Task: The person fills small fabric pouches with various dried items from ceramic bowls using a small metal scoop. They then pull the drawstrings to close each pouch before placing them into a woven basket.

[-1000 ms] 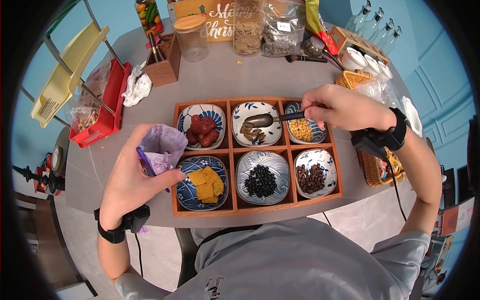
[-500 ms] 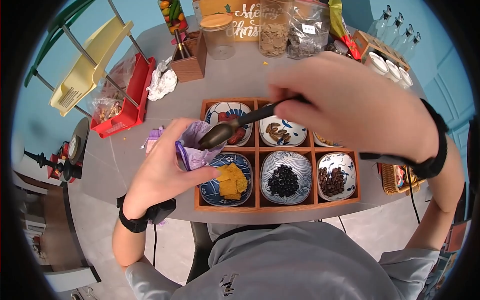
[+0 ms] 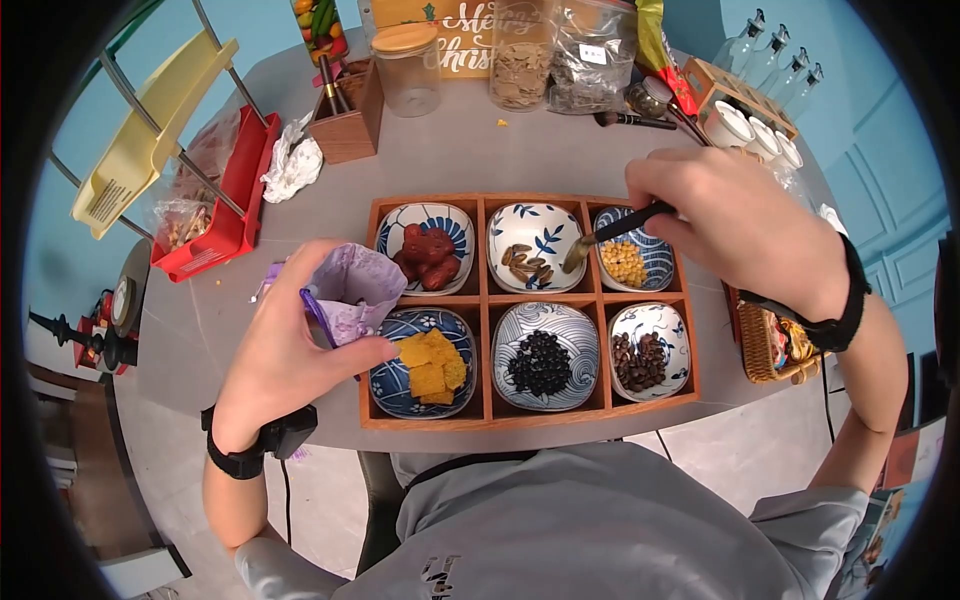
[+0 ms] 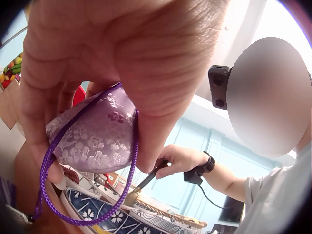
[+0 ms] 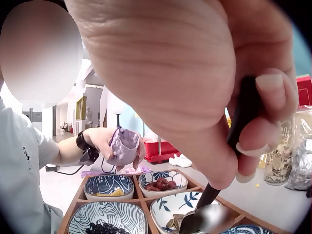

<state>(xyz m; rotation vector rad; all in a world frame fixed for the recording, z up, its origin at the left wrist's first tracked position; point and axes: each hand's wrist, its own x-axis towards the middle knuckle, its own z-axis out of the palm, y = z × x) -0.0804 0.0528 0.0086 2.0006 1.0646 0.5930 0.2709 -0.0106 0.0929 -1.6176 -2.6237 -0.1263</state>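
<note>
My left hand (image 3: 285, 345) holds a purple floral pouch (image 3: 362, 285) with its mouth open, over the left edge of a wooden divided tray (image 3: 487, 385). In the left wrist view the pouch (image 4: 97, 141) lies between thumb and fingers, its purple cord (image 4: 46, 195) hanging in a loop. My right hand (image 3: 745, 225) grips the black handle of a small scoop (image 3: 615, 229). The scoop's head rests at the right side of the leaf-patterned bowl (image 3: 520, 225), beside a few brown pods (image 3: 528, 268). In the right wrist view the handle (image 5: 245, 109) is pinched by thumb and fingers.
Other tray bowls hold red dates (image 3: 428, 258), yellow corn (image 3: 624, 263), yellow squares (image 3: 430, 365), black beans (image 3: 540, 362) and coffee-coloured beans (image 3: 640, 362). Around them stand a red bin (image 3: 220, 225), a wooden box (image 3: 348, 130), jars (image 3: 410, 85) and a wicker basket (image 3: 765, 345).
The scoop moved from the pod bowl to the pouch mouth, then back to the pod bowl. Fewer pods lie in that bowl than in the earliest frame. My left hand keeps hold of the pouch.
</note>
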